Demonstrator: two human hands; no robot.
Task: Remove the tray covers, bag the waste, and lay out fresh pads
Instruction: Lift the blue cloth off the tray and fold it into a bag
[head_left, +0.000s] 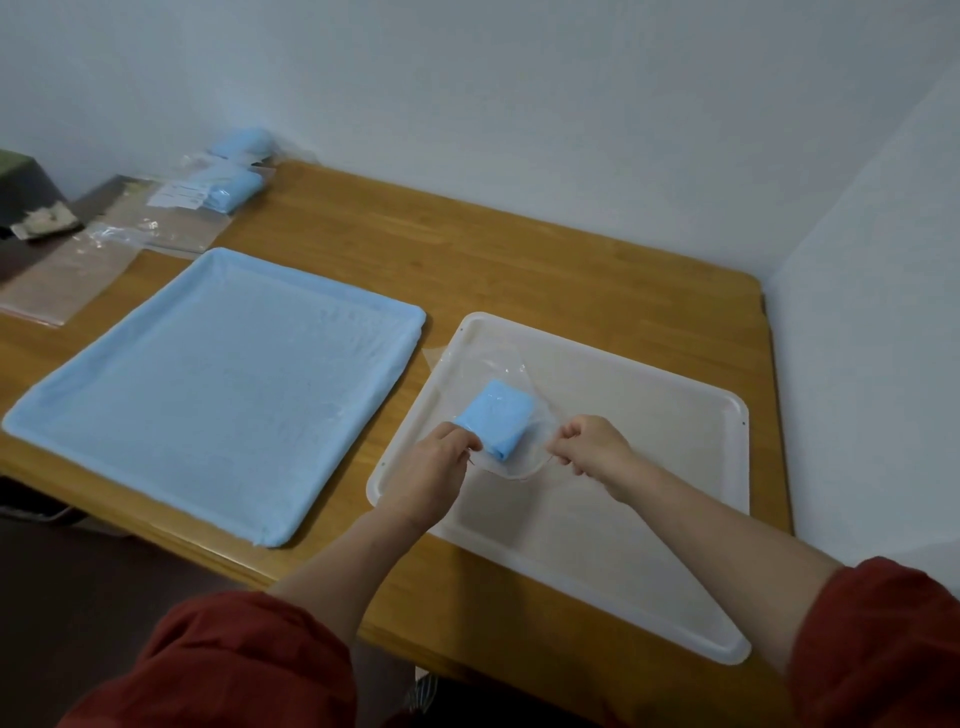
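A bare white tray (675, 410) lies on the right of the wooden table. Over its near-left part, a folded blue pad (496, 415) sits inside a clear plastic bag (498, 369). My left hand (441, 462) pinches the bag's near edge at the pad's left corner. My right hand (592, 447) pinches the same edge on the right, so the bag mouth is stretched between both hands. To the left, a second tray (218, 395) is fully wrapped in a light blue cover.
At the table's far left lie packs of folded blue pads (234, 182) in clear wrap, flat clear bags (104, 249) and a dark box (21, 192). White walls close off the back and the right side. The table's front edge runs below the trays.
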